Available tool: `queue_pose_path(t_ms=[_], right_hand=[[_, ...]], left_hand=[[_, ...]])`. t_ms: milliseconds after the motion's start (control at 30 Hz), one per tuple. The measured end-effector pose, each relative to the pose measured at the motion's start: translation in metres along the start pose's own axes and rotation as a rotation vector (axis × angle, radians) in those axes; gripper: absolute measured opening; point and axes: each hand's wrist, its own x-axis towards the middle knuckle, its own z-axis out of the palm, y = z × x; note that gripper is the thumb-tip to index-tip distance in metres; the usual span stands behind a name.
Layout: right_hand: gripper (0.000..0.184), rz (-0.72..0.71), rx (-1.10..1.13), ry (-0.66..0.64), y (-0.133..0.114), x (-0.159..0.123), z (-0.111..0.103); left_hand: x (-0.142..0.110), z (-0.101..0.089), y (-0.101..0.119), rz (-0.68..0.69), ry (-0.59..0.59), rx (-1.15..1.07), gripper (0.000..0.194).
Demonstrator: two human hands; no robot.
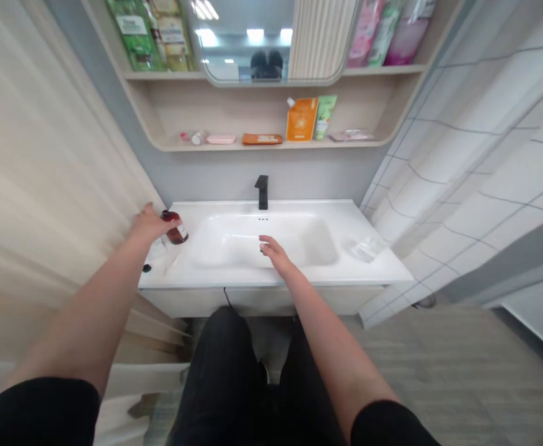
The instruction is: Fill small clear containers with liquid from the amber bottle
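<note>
The left hand (148, 224) is stretched out to the left of the basin, its fingers curved against the upper part of an amber bottle with a dark cap (175, 228); whether they are gripping it firmly or only touching it, I cannot tell. The bottle stands on the countertop just beside the basin's left rim, probably set there to stay clear of the wet bowl. The right hand (274, 254) hangs over the white basin (304, 241), empty, with its fingers (264, 246) loosely curled and touching nothing that can be seen. Left of the basin, near the bottle, lie a small black cap (147, 268) and a pale, crumpled wipe or tissue (158, 252). To the right of the basin sits a clear soap dish (367, 249). Behind the basin rises a matte black faucet (261, 192), and above it a recessed wooden shelf (234, 102) holds an orange pouch (302, 119), a green tube (325, 118), and a pink soap bar (220, 139), kept up off the wet surface. Higher over the basin are a mirror (266, 43) and hanging green and pink refill packs (392, 31).
</note>
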Motion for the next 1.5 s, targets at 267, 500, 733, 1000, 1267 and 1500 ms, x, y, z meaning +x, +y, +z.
queue_pose_path(t_ms=[267,500,733,1000,1267,1500], right_hand=[[0.049,-0.017,-0.078,0.035,0.001,0.003,0.003],[0.042,-0.048,-0.106,0.053,-0.004,0.000,0.004],[0.039,-0.146,-0.085,0.179,-0.025,-0.012,0.003],[0.034,-0.338,-0.466,0.830,-0.052,-0.094,-0.129],[0.094,-0.143,-0.672,1.225,-0.046,-0.127,-0.297],[0.148,0.077,-0.543,0.921,-0.009,-0.110,-0.325]], left_hand=[[-0.129,0.041,-0.032,0.030,-0.113,0.266,0.057],[-0.138,0.068,-0.047,0.086,-0.181,0.304,0.041],[-0.149,0.081,-0.017,0.097,-0.099,-0.178,0.037],[-0.150,0.112,0.054,0.154,-0.144,-0.733,0.042],[-0.139,0.151,0.107,0.065,-0.462,-0.863,0.054],[-0.143,0.156,0.100,0.015,-0.355,-0.843,0.046]])
